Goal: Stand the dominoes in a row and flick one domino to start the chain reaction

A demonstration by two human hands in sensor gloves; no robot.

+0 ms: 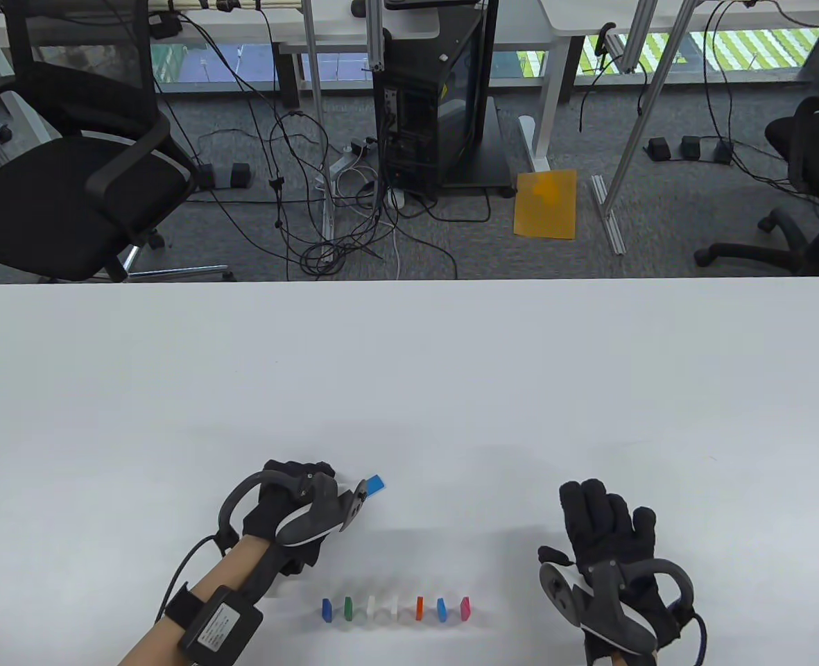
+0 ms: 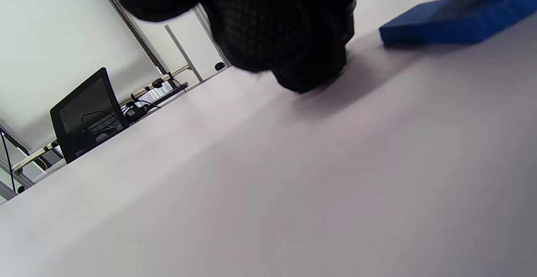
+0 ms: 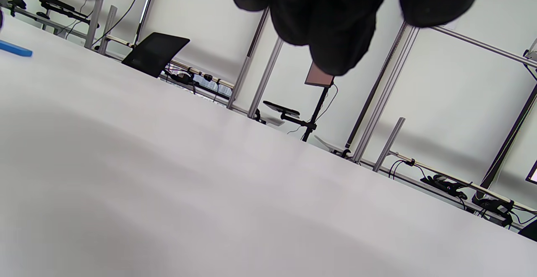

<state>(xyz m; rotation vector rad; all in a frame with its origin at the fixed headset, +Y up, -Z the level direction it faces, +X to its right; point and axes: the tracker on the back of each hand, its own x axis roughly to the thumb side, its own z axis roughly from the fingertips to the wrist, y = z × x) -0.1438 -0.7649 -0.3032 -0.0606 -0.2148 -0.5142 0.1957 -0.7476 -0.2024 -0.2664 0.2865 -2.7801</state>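
Table view: row of standing dominoes sits near the front edge of the bench, blue, green, white, orange, blue, pink, w/ even gaps. Left hand is beyond the row's left end, knuckles curled; a light-blue domino lies flat just past its fingertips. Can't tell if fingers pinch it or only touch. Left wrist view shows blue pieces lying flat beside the glove. Right hand rests flat, fingers straight, holding nothing, to the right of the row. Best bet, imo: pinch the flat tile by its short edges, bring it to a row end, match the spacing, set it down gently so nothing tips early.
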